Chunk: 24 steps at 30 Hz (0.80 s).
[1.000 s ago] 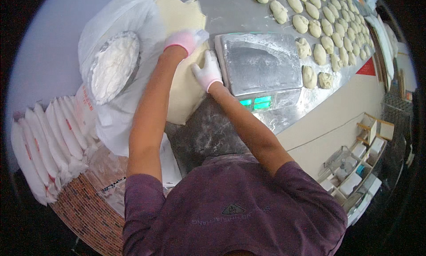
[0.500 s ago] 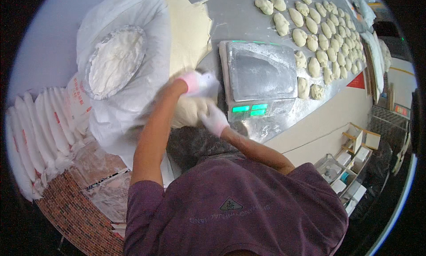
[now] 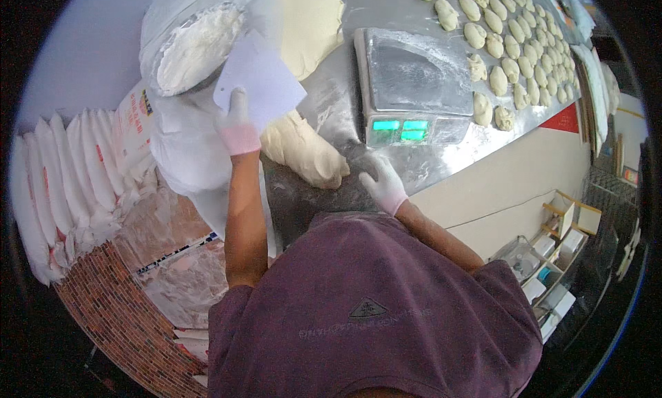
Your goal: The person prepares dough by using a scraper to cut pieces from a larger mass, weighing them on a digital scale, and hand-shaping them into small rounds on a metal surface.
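Observation:
My left hand (image 3: 238, 122), in a white pink-cuffed glove, grips a flat white scraper (image 3: 265, 81) raised beside the flour-filled oval container (image 3: 189, 57). A long piece of soft dough (image 3: 307, 153) lies on the steel table (image 3: 331, 108) below the scraper, partly hidden by it. Just right of that piece is my gloved right hand (image 3: 383, 184), fingers apart and empty. A larger pale dough slab (image 3: 310, 26) rests at the back on white cloth (image 3: 179, 160). The weighing scale (image 3: 414, 74) with lit green displays stands right of the dough.
Many small dough pieces (image 3: 510, 70) lie spread across the back right of the table. Stacked white sacks (image 3: 76, 191) stand at the left. Shelving with containers (image 3: 552, 274) is low on the right, below the table's edge.
My left hand has moved left with the scraper. The long dough piece now lies apart from the slab. My right hand has come off the dough, to the right.

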Each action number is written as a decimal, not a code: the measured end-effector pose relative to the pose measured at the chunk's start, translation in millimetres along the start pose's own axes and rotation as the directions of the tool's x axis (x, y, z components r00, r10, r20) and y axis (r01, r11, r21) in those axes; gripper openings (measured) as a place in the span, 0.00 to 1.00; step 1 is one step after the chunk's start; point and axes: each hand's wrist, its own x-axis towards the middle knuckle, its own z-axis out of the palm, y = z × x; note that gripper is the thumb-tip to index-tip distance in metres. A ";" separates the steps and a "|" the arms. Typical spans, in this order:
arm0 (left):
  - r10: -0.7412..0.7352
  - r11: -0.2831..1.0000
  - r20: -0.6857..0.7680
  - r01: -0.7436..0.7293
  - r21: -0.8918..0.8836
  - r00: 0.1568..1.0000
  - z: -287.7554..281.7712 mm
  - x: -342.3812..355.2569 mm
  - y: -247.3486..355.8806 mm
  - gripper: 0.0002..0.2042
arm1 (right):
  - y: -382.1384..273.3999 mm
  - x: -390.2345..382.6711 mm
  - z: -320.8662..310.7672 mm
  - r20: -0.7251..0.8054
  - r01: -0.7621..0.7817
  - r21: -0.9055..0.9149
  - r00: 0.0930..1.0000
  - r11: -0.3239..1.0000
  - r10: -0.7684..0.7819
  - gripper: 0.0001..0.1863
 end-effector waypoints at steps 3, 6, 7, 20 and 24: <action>0.088 0.990 -0.001 -0.088 0.113 0.996 -33.9 -16.3 -2.8 0.15 | -48.7 45.9 2.7 -0.157 0.298 -0.135 0.935 0.945 -0.318 0.29; 0.588 0.279 0.390 -0.630 0.724 0.709 -100.3 -13.2 -40.9 0.15 | -94.8 83.2 35.5 -0.122 0.386 -0.262 0.896 0.885 -0.427 0.32; 0.633 -0.083 0.554 -0.664 0.743 0.541 -110.8 -18.6 -39.7 0.15 | -102.6 92.1 49.8 -0.091 0.385 -0.304 0.899 0.871 -0.429 0.34; -0.119 0.955 -0.143 0.152 0.253 0.983 -103.7 -64.5 9.6 0.16 | -97.1 100.6 54.5 -0.013 0.440 -0.394 0.875 0.807 -0.484 0.36; -0.231 0.951 -0.095 0.245 0.191 0.968 -100.4 -69.1 -12.9 0.16 | -62.5 64.3 63.1 -0.041 0.405 -0.497 0.873 0.768 -0.486 0.34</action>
